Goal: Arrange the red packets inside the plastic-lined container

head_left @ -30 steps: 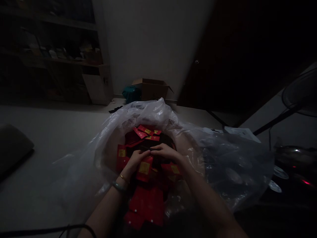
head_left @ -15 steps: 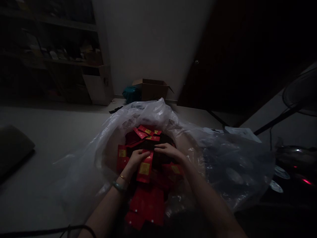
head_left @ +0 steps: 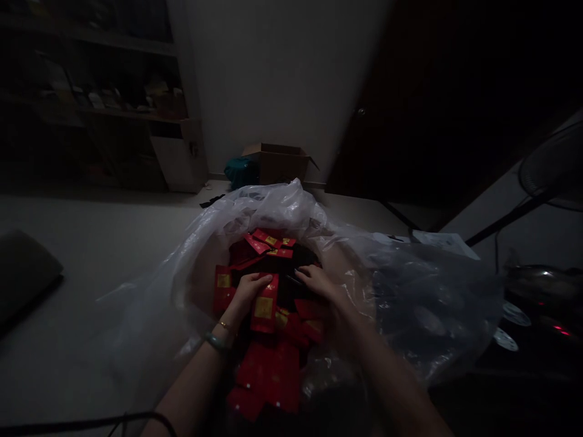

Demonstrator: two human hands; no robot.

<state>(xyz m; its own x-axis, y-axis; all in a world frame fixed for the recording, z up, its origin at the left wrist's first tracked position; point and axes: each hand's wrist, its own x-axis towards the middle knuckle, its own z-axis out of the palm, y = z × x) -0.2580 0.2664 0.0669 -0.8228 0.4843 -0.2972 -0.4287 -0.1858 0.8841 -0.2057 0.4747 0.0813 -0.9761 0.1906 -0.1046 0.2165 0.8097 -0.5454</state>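
My left hand [head_left: 248,291] is closed on the top of a red packet [head_left: 263,312] with a gold label, thumb pressed over its upper edge. My right hand [head_left: 316,282] is at the right, its fingers drawn together at a dark, slim, faintly shiny item [head_left: 295,280] too dim to name. Both hands are inside a large clear plastic bag [head_left: 291,203] that lines a wide round container. Below and around them lie several more red packets [head_left: 268,370], some with gold labels facing up. Dark contents between the packets are hard to make out.
An open cardboard box [head_left: 282,164] and a teal bag [head_left: 241,172] stand against the wall. Shelves [head_left: 127,112] are at the left, a fan [head_left: 555,170] at the right. A dark cushion-like block [head_left: 27,267] lies on the floor. A black cable [head_left: 91,423] crosses the lower left.
My right hand has moved slightly right, away from the packet in my left hand, and the dark slim item now shows at its fingers. Packets below it have shifted. The left hand keeps its hold.
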